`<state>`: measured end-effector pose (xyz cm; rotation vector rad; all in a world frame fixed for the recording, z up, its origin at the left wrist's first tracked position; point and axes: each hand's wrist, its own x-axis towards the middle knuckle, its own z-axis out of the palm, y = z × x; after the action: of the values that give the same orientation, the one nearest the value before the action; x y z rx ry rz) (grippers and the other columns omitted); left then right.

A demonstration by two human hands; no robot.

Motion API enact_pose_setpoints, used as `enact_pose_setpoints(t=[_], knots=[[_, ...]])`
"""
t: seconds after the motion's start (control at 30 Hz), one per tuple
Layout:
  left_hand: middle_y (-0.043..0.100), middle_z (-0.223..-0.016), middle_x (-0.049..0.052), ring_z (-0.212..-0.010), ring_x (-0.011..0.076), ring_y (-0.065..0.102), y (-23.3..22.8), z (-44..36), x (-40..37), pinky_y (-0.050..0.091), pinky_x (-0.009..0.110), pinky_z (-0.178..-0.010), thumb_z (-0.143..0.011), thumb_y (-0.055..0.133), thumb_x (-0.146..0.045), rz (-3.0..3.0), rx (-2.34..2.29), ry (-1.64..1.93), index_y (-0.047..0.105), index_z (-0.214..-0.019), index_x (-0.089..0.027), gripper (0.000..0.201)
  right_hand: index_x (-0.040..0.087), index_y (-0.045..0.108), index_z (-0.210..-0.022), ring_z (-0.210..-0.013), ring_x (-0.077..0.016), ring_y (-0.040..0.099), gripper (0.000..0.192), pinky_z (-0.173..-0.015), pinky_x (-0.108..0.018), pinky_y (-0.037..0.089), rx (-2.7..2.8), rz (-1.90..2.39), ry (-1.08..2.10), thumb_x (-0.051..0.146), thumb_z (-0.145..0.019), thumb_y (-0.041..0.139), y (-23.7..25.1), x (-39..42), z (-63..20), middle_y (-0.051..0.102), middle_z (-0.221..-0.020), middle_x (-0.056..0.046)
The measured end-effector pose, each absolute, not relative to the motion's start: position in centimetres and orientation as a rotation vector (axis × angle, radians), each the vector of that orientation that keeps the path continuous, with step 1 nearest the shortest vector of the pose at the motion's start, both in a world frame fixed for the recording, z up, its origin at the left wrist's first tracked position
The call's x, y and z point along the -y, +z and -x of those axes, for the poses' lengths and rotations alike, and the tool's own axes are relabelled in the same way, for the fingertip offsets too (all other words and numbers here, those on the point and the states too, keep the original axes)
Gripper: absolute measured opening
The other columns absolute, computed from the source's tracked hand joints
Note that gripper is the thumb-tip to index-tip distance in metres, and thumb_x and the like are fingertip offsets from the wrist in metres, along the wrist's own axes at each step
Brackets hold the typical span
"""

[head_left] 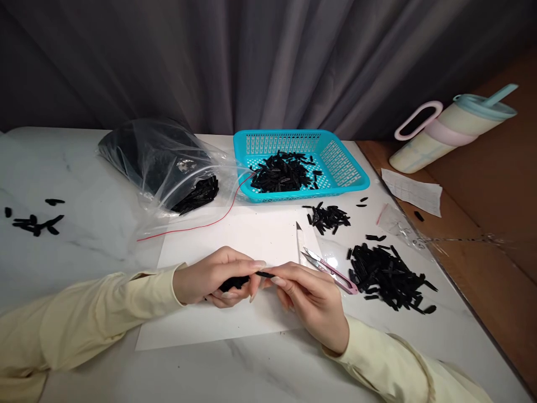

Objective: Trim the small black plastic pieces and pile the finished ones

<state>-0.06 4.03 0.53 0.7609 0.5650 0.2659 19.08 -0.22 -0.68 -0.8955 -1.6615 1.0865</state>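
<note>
The left hand (pixel 218 277) is curled shut around a small bundle of black strips (pixel 235 282), which shows dark between its fingers and palm. The right hand (pixel 308 294) is pinched closed on 1 black strip (pixel 265 274), gripped between thumb and forefinger.

This single strip bridges the gap between the 2 hands. Its long axis runs nearly level, left to right, with the left end at the left fingertips and the right end in the right pinch. Both hands touch or almost touch it; neither is clearly nearer.

Both hands rest over a white paper sheet (pixel 235 235) on the marble bench (pixel 84 179). Thread snips (pixel 331 271) with pink handles lie just beside the right hand, blades pointing away and to the left. A large pile of black strips (pixel 388 274) lies to the right of the snips. A turquoise basket (pixel 348 168) with more strips stands well beyond the hands, next to a clear plastic bag (pixel 168 162).
</note>
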Motion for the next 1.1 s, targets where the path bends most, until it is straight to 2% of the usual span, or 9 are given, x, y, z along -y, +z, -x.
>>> enact_pose_setpoints(t=[0.27, 0.5, 0.87, 1.1], knots=[[0.033, -0.04, -0.008, -0.03, 0.0019, 0.02, 0.58, 0.07, -3.97, 0.013, 0.013, -0.027, -0.087, 0.047, -0.038, -0.785, -0.562, 0.267, 0.057, -0.064, -0.011, 0.038, 0.018, 0.064, -0.099, -0.046, -0.0065, 0.047, 0.022, -0.048, -0.021, 0.042, 1.713, 0.901, 0.993, 0.005, -0.087, 0.049, -0.76, 0.4, -19.12, 0.062, -0.073, -0.002], [0.034, -0.041, -0.008, -0.031, 0.0018, 0.019, 0.48, 0.0, -4.12, 0.014, 0.014, -0.027, -0.088, 0.047, -0.037, -0.783, -0.529, 0.269, 0.057, -0.066, -0.011, 0.036, 0.017, 0.063, -0.101, -0.052, -0.0082, 0.051, 0.028, -0.051, -0.021, 0.044, 1.744, 0.862, 0.882, -0.001, -0.084, 0.051, -0.81, 0.5, -19.11, 0.056, -0.068, 0.0], [0.036, -0.043, -0.008, -0.031, 0.0013, 0.019, 0.62, 0.11, -4.13, 0.013, 0.014, -0.027, -0.087, 0.05, -0.037, -0.776, -0.557, 0.247, 0.058, -0.068, -0.011, 0.033, 0.018, 0.063, -0.102, -0.052, -0.0096, 0.052, 0.034, -0.049, -0.022, 0.046, 1.769, 0.831, 0.749, -0.005, -0.082, 0.048, -0.77, 0.51, -19.12, 0.061, -0.07, -0.002], [0.036, -0.042, -0.008, -0.031, 0.001, 0.018, 0.75, 0.01, -4.25, 0.014, 0.013, -0.027, -0.085, 0.052, -0.035, -0.759, -0.584, 0.242, 0.057, -0.069, -0.011, 0.03, 0.019, 0.064, -0.1, -0.051, -0.01, 0.054, 0.031, -0.049, -0.022, 0.048, 1.758, 0.853, 0.699, -0.002, -0.082, 0.05, -0.62, 0.53, -19.0, 0.064, -0.069, -0.002]])
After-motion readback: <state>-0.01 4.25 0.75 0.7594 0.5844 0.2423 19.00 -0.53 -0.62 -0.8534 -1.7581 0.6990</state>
